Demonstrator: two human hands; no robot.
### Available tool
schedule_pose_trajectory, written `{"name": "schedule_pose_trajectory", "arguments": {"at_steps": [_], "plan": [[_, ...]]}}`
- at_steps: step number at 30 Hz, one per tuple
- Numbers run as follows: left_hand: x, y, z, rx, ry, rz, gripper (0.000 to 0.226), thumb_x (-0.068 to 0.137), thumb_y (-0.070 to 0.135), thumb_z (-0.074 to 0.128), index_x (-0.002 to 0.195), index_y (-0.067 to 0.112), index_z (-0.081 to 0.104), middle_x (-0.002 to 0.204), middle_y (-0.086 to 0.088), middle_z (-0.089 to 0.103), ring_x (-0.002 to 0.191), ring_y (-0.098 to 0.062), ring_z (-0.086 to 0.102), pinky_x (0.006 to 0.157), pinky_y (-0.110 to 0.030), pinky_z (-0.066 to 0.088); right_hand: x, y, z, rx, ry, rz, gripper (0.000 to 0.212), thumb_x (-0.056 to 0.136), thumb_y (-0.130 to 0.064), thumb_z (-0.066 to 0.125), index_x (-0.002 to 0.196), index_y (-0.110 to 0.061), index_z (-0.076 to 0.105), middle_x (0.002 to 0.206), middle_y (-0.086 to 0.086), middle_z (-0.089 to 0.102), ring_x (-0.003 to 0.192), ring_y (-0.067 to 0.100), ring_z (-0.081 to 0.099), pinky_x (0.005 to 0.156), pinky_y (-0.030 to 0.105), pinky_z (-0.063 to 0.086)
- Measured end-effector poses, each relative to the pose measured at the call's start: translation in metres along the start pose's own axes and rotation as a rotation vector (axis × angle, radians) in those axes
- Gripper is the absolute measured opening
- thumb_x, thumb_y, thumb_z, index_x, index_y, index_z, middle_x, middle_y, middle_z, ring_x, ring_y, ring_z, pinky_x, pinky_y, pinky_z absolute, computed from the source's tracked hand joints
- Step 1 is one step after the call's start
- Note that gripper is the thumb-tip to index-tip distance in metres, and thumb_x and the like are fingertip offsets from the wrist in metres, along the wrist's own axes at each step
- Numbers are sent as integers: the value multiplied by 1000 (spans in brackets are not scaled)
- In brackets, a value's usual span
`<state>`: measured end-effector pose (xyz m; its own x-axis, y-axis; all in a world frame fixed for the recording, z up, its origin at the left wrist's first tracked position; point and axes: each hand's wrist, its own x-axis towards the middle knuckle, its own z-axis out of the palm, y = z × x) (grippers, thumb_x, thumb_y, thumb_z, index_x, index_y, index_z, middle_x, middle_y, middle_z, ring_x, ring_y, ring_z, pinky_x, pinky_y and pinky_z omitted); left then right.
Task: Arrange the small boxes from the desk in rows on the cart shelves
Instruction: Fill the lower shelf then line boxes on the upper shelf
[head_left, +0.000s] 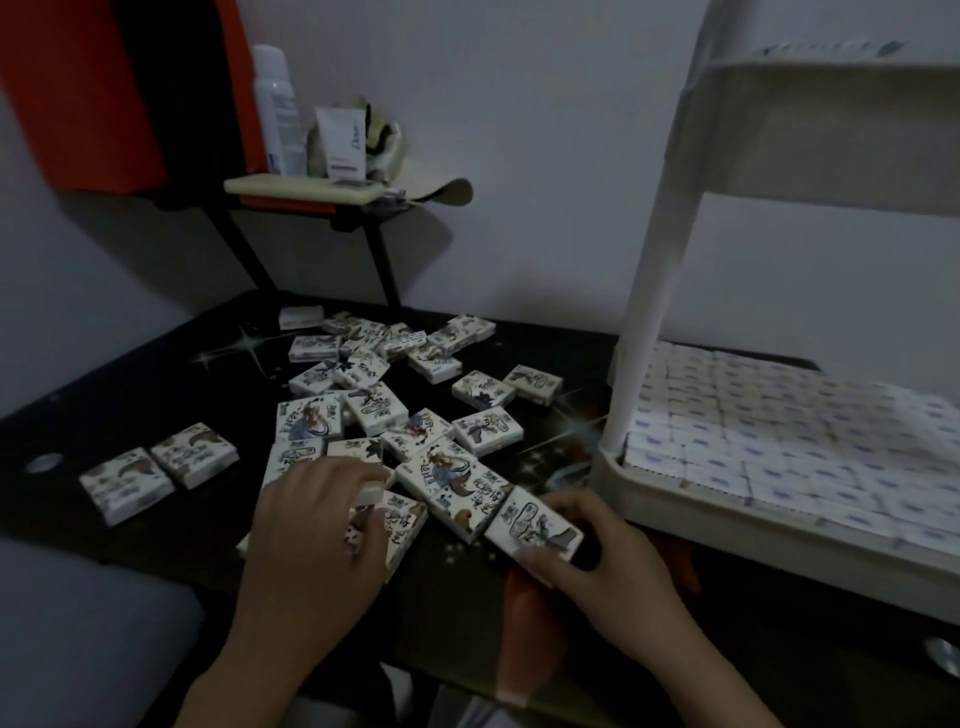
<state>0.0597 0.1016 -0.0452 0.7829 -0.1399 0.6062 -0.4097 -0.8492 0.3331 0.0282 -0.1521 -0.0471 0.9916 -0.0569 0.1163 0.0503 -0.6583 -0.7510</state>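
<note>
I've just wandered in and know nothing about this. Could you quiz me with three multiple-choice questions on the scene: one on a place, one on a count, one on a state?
1. Where is the white cart relative to the loose boxes on the desk?
A. Left of them
B. Right of them
C. Under the desk

2. How many boxes lie apart near the desk's left edge?
A. Two
B. Five
C. None

3. What is the right hand doing?
A. Lying flat, empty
B. Gripping a box
C. Holding a cup

Answers:
1 B: the cart's post rises right of the pile.
2 A: a pair sits side by side there.
3 B: its fingers curl round the box.
</note>
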Motion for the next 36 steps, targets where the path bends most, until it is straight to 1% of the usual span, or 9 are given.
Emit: {"name": "schedule_pose_trajectory", "arguments": {"at_steps": [6,9,11,14,19,26,30,34,36], "plan": [[-13,0,3,255,20,-85,21,73,31,79,89,24,67,88,4,62,90,-24,55,80,-37,30,-6,3,2,172,114,28,35,77,-32,79,101,-41,56,97,-25,69,88,-7,66,78,29,56],[-13,3,2,316,-5,-113,31,78,53,58,90,27,69,87,7,66,90,-23,56,80,-37,29,-7,7,2,250,193,26,41,79,-17,78,102,-38,51,97,-20,70,86,-7,66,74,21,54],[-13,3,4,294,-23,-109,39,76,58,50,87,27,71,82,8,68,89,-23,58,81,-37,29,-9,6,1,324,240,7,54,82,-10,74,115,-44,48,102,-26,66,90,-9,65,73,14,52],[-11,7,6,235,-11,-99,33,70,54,77,88,27,72,80,10,67,91,-21,59,82,-35,28,-13,2,-1,349,319,-52,70,85,-16,70,136,-54,39,114,-37,56,103,-9,60,82,18,51],[-11,25,15,32,-83,-77,44,63,43,83,100,29,65,85,20,61,88,-14,56,81,-32,31,-12,5,0,294,368,-76,65,84,-23,71,135,-52,41,112,-47,51,105,-11,57,81,21,51],[-11,49,23,-334,-94,-117,51,70,13,83,113,27,60,97,18,54,94,2,55,79,-9,43,-11,8,0,358,369,-16,36,85,-13,70,107,-34,49,95,-25,64,84,-2,65,72,37,58],[-8,52,26,-406,-181,-136,63,77,9,75,128,35,51,109,24,56,106,9,54,85,-7,44,-13,5,-1,361,339,-29,32,88,-9,64,105,-31,49,90,-24,63,78,-1,63,61,22,54],[-1,58,21,-423,-294,-146,57,80,10,70,116,51,53,102,38,56,77,-1,64,71,-9,50,-15,0,-3,403,317,-6,20,95,-15,57,104,-31,51,83,-12,66,72,-4,62,53,16,49],[0,63,20,-411,-285,-154,51,81,11,67,117,46,57,108,37,54,88,0,63,72,-10,46,-16,-2,-4,412,332,-5,17,94,-16,58,102,-30,53,82,-9,66,72,-4,62,53,15,49]]}}
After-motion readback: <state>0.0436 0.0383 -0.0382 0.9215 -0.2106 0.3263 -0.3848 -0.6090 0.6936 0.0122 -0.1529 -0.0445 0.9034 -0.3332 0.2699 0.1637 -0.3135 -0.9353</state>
